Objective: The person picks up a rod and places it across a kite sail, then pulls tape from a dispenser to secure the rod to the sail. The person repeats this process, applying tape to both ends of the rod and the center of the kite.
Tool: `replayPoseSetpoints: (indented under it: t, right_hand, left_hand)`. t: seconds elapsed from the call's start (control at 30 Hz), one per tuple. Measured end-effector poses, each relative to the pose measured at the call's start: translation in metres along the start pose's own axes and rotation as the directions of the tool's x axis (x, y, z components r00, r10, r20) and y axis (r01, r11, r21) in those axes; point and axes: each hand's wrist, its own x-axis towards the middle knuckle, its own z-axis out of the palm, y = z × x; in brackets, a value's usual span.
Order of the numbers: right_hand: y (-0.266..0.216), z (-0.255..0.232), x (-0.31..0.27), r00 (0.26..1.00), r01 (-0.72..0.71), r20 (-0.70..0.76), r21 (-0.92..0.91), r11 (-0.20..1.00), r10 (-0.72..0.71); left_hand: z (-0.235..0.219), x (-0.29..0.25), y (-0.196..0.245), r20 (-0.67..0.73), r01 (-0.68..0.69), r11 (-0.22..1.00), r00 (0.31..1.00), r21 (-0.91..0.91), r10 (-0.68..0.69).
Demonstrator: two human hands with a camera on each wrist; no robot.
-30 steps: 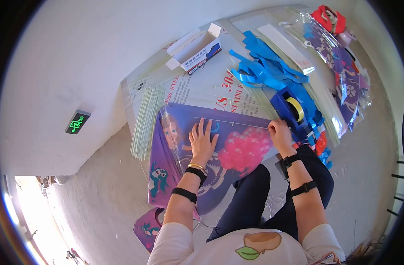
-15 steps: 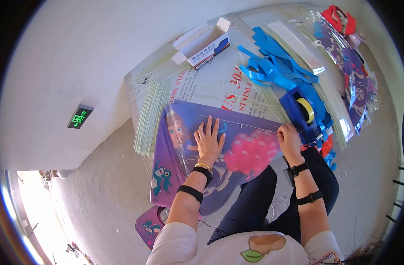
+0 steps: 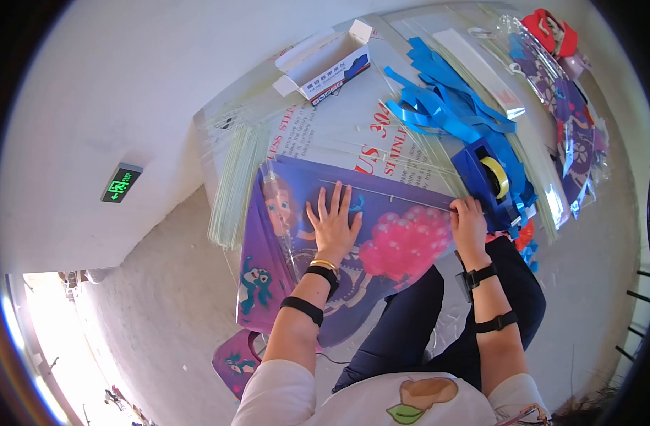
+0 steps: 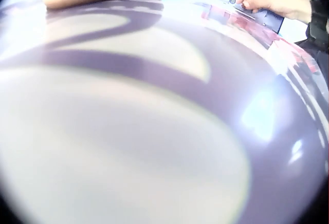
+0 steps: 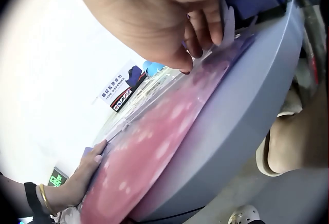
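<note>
A purple printed plastic sheet [image 3: 381, 192] with a cartoon face and pink balloons lies on the table. A thin pale rod [image 3: 367, 190] runs along its far edge. My left hand [image 3: 333, 226] rests flat on the sheet with fingers spread, fingertips at the rod. At the sheet's right corner, my right hand [image 3: 470, 226] pinches the rod's end between thumb and bent fingers; the right wrist view shows the thumb [image 5: 180, 62] right at the sheet's edge. Just beyond that hand stands a blue tape dispenser [image 3: 481, 181] with a yellow roll.
A bundle of thin rods [image 3: 236, 188] lies left of the sheet. Behind are an open tape dispenser box [image 3: 332, 71], blue ribbons [image 3: 438, 106] and a long white box [image 3: 477, 71]. Plastic-wrapped purple sheets [image 3: 570, 135] lie far right. The table's curved edge [image 5: 247, 126] faces the person's legs.
The head view has shifted slightly, so the scene sits differently in frame. Both hands keep their places on the sheet and at the rod's end.
</note>
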Motion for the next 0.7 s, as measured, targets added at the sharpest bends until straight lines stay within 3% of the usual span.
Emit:
replayPoseSetpoints:
  t: [0.1,0.17,0.23,0.7]
  right_hand:
    - [-0.027,-0.002,0.009,0.995,0.081,-0.073,0.092,0.992,-0.075]
    - [-0.047,0.017,0.016,0.993,0.116,0.002,0.281,0.953,-0.121]
    - [-0.066,0.036,0.026,0.983,0.158,0.033,0.345,0.925,-0.181]
    - [-0.084,0.073,0.050,0.987,0.113,0.076,0.320,0.941,-0.145]
  left_hand:
    - [-0.001,0.000,0.002,0.011,0.001,1.000,1.000,-0.003,-0.001]
    - [-0.001,0.000,0.002,0.008,0.001,1.000,1.000,0.000,-0.001]
    - [-0.001,0.001,0.003,0.011,0.001,1.000,1.000,-0.003,-0.001]
    - [-0.001,0.002,0.002,0.031,0.012,1.000,0.999,-0.026,-0.011]
